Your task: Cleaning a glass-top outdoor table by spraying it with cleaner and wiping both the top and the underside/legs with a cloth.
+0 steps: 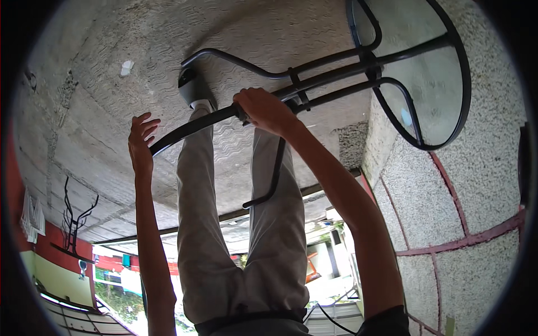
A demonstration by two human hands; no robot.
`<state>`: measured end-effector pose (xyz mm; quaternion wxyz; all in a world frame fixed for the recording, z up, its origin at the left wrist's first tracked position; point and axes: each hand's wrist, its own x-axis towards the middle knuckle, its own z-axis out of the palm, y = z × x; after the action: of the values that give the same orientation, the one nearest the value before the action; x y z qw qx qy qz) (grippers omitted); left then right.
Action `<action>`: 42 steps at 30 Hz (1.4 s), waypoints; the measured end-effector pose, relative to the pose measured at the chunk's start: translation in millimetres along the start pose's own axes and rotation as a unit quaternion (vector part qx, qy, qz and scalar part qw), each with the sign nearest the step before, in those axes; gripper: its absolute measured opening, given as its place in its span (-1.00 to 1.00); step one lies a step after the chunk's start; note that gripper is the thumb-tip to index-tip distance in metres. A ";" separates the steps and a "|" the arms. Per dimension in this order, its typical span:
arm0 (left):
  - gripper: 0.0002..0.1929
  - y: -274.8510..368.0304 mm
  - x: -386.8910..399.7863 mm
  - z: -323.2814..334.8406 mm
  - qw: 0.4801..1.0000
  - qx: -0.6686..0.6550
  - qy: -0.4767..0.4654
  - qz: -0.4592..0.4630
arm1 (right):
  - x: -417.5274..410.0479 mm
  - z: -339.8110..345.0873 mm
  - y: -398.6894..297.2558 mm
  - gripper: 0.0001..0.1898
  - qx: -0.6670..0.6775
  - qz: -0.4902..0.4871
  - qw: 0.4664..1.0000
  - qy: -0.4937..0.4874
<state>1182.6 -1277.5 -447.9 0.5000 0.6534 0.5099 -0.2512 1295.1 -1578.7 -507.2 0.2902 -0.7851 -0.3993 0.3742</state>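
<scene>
A black tubular metal stand (332,75), with a round hoop at one end and bent arms, is held slanting across in front of my legs. My right hand (262,109) is closed around its central tubes, near the middle. My left hand (143,136) is at the left, fingers apart, beside the curved tube's lower left end; whether the wrist touches the tube cannot be told. One bent arm hangs down in front of my right leg. The hoop (465,84) reaches out at the upper right, over the floor and near the speckled wall.
I stand on a rough concrete floor (105,96), a grey shoe (199,88) on one foot. A speckled wall with red joint lines (452,189) rises at the right. Far left are a branched black metal rack (73,222) and white stacked items (32,216). A bright opening lies behind me.
</scene>
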 end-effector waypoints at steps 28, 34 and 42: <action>-0.43 -7.9 26.1 4.5 0.999 0.003 -0.047 0.018 | -38.4 -24.4 67.7 -0.87 -0.290 -0.033 0.956 -0.016; -0.44 -1.8 26.5 -1.7 0.999 0.029 -0.012 0.013 | -48.6 -79.8 28.1 -0.78 0.098 0.177 0.979 0.004; -0.46 -7.1 31.7 -4.6 0.998 0.060 0.018 0.011 | -150.2 -46.4 43.1 -0.72 0.541 0.421 0.602 0.410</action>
<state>1186.5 -1260.2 -475.6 0.4537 0.6922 0.4955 -0.2636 1290.5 -1734.9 -460.7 0.6055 -0.6367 0.4118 0.2417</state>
